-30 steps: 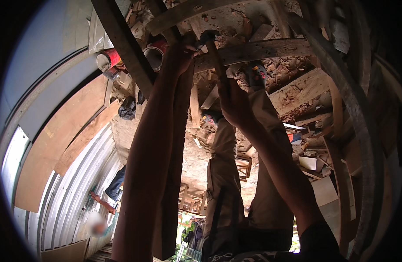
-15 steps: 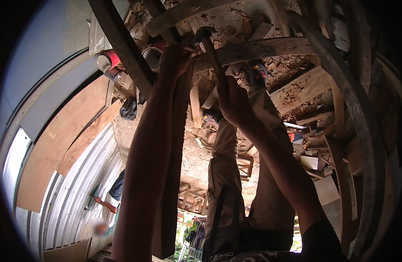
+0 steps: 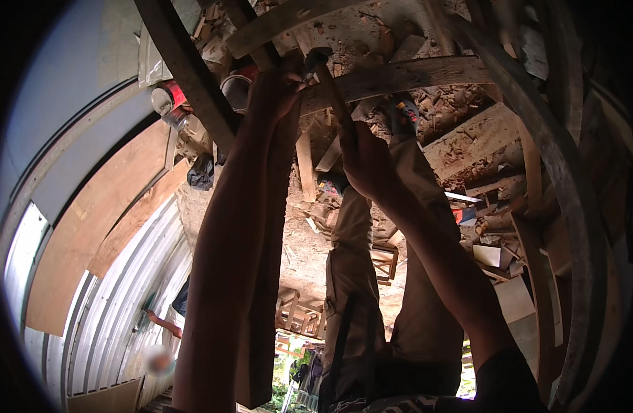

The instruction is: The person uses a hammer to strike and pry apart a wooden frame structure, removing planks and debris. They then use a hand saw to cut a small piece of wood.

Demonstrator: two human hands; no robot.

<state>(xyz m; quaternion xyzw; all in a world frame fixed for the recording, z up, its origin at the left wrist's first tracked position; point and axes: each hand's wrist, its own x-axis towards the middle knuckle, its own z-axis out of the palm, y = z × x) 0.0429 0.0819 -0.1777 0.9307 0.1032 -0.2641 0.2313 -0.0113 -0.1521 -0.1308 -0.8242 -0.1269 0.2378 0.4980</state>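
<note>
My right hand [image 3: 369,160] is wrapped round the wooden handle of a hammer [image 3: 336,98], below its dark head. The hammer head is up beside my left hand [image 3: 274,89], almost touching its fingertips. My left hand is closed, fingertips pinched together at the upper end of a long timber beam [image 3: 270,275]; whatever they hold is too small and dark to make out. That beam runs down beside my left forearm, partly hidden by it. A curved wooden piece [image 3: 399,76] extends right from the spot where both hands work.
Another dark beam [image 3: 186,69] slants at upper left, near a red can [image 3: 168,98]. A large curved timber [image 3: 571,186] bends down the right side. Wood scraps and shavings litter the ground [image 3: 461,113]. Another person's arm [image 3: 166,323] shows by the corrugated metal wall [image 3: 117,323] at lower left.
The hammer head has shifted slightly down and left, closer to my left fingers. My left hand stays at the same spot on the beam. The other person has moved a little.
</note>
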